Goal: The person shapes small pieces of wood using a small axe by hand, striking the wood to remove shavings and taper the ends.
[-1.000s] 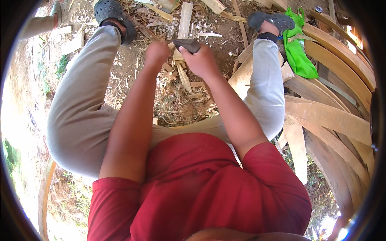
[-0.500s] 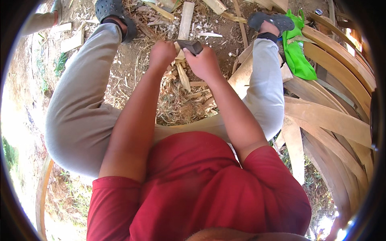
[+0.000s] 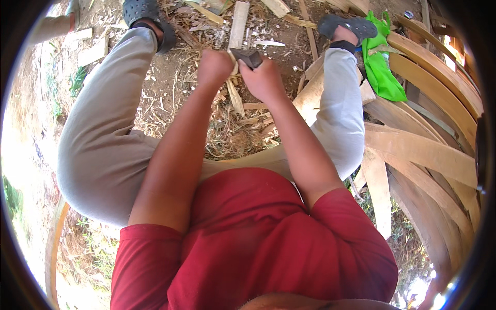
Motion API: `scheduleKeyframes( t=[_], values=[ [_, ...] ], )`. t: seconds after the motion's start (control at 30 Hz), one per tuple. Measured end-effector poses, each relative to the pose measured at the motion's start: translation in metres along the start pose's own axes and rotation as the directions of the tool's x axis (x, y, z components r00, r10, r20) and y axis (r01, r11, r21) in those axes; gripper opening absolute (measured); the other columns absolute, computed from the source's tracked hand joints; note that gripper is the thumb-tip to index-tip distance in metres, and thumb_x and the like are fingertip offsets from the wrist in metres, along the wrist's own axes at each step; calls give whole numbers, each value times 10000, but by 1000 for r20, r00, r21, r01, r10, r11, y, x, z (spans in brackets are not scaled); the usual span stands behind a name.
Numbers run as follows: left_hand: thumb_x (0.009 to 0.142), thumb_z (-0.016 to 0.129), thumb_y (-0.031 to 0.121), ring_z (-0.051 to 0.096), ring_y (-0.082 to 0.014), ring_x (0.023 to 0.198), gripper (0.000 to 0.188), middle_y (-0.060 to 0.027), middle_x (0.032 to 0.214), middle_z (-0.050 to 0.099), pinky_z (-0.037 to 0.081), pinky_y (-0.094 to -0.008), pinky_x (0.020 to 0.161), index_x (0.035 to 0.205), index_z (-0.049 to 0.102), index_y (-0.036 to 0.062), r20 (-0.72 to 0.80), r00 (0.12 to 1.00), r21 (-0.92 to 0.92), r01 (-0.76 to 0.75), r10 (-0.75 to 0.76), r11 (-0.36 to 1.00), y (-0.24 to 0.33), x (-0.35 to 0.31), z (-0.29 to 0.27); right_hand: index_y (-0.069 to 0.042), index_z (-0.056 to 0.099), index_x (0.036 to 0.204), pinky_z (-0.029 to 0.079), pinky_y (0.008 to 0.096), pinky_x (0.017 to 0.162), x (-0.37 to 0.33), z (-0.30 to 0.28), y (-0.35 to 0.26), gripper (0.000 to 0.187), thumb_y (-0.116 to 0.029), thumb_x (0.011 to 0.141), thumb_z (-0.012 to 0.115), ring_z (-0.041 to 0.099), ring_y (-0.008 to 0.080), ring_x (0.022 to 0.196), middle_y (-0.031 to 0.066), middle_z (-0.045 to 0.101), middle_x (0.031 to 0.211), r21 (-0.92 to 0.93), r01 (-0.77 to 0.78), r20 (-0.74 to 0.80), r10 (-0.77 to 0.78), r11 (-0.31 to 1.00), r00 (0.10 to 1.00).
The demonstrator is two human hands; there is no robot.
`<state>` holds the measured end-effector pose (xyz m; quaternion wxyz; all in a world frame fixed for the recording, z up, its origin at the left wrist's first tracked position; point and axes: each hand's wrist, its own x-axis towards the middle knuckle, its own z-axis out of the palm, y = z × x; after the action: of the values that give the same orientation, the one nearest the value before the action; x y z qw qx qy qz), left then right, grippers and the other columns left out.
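Observation:
Between my spread legs, my left hand [image 3: 216,68] is closed in a fist. A pale sliver of wood [image 3: 233,58] shows along its inner side, but what lies inside the fingers is hidden. My right hand [image 3: 262,80] grips a dark, wedge-shaped tool [image 3: 249,58], thumb along its near side. The tool's thin end points toward the left fist and lies right beside the pale wood. Its grip is hidden by my fingers. Beyond both hands a flat wooden slat [image 3: 238,25] lies on the ground.
Wood shavings [image 3: 237,137] and chips cover the dirt below my hands. Long curved wooden strips [image 3: 429,155] are piled at my right, with a bright green bag [image 3: 383,70] by my right shoe [image 3: 349,30]. Another curved strip [image 3: 54,248] stands at the lower left.
My left fist has shifted slightly to the right, closer to the tool. The tool in my right hand has tilted a little, its thick end lower. My legs stay almost still.

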<state>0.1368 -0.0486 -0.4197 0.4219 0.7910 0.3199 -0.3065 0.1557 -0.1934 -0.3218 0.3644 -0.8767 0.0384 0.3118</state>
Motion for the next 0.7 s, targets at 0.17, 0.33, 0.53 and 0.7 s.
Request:
scheduleKeyframes(
  t=[0.17, 0.33, 0.53, 0.7],
  values=[
    [977, 553, 215, 734, -431, 957, 335, -323, 1040, 719, 580, -473, 887, 1013, 723, -71, -108, 986, 132, -111, 125, 985, 1, -10, 1, -22, 735, 1030, 561, 467, 746, -2, -5, -9, 279, -283, 957, 669, 732, 409, 831, 217, 738, 846, -3, 13, 15, -13, 1000, 1000],
    [958, 560, 201, 730, -421, 945, 311, -309, 1014, 718, 581, -470, 876, 955, 762, -35, -92, 946, 354, -260, 310, 898, -9, -2, 4, -36, 735, 1049, 560, 469, 760, 4, 2, 1, 281, -294, 957, 673, 737, 383, 827, 206, 743, 859, -30, -15, -6, 15, 999, 1000],
    [969, 572, 204, 728, -410, 989, 301, -310, 1087, 717, 555, -503, 920, 945, 760, -30, -31, 975, 301, -202, 222, 932, -3, -5, -9, -47, 740, 1061, 559, 457, 749, 6, 2, 2, 285, -305, 956, 678, 742, 358, 809, 181, 747, 851, 12, -15, -24, 15, 1000, 1000],
    [967, 583, 225, 720, -439, 1012, 324, -328, 1125, 707, 553, -507, 924, 990, 722, -66, -156, 985, -97, 54, -68, 994, 15, -15, -1, -33, 736, 1034, 559, 466, 732, 9, 6, -9, 268, -283, 957, 680, 733, 373, 794, 191, 744, 849, -28, 14, -17, -14, 1000, 1000]
  ],
)
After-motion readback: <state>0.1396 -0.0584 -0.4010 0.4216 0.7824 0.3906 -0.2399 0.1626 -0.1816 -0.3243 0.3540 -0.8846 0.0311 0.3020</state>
